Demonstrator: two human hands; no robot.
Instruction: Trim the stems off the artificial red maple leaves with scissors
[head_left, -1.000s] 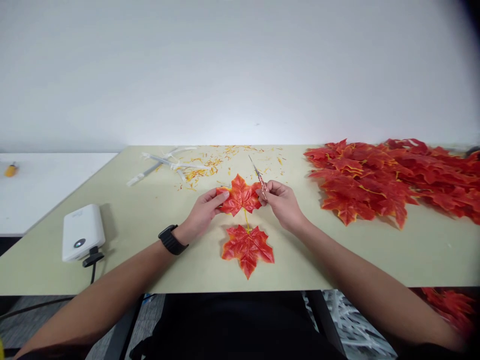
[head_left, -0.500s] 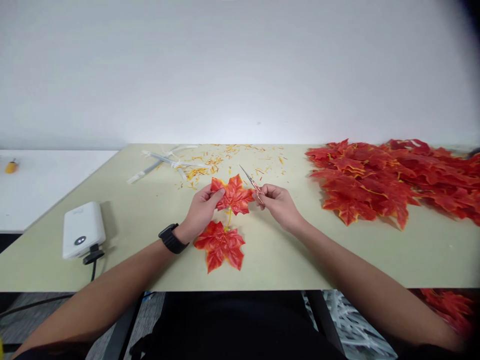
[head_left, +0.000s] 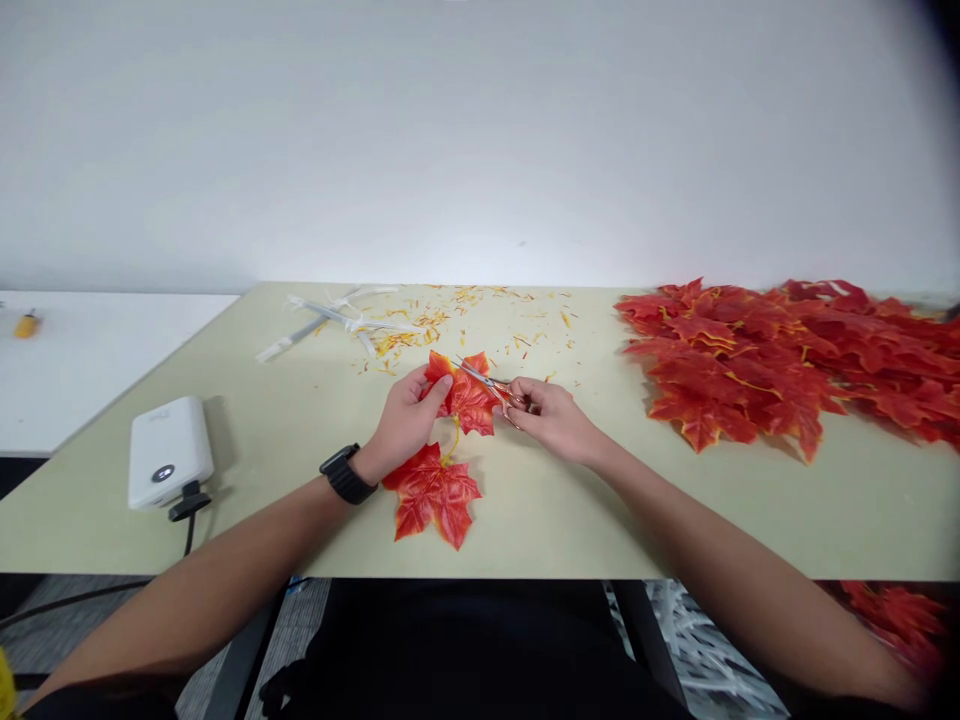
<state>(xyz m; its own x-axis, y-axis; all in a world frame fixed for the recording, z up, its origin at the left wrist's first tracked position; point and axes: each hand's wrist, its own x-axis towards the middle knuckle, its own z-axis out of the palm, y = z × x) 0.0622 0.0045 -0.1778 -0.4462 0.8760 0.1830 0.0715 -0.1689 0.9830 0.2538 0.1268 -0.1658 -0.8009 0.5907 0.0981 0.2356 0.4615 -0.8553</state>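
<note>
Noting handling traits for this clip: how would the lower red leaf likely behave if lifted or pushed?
The lower red leaf looks thin, so probably light and bendy. Its slim yellow stem suggests it may swing if lifted. Being fairly flat, it would likely slide, not roll.

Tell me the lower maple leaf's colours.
The lower maple leaf is red with yellowish edges, clearest in the head view.

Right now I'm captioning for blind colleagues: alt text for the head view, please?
The left hand holds a red leaf, while the right hand holds scissors overlapping it. A yellow stem joins that leaf to a second leaf; a leaf pile lies at right.
</note>
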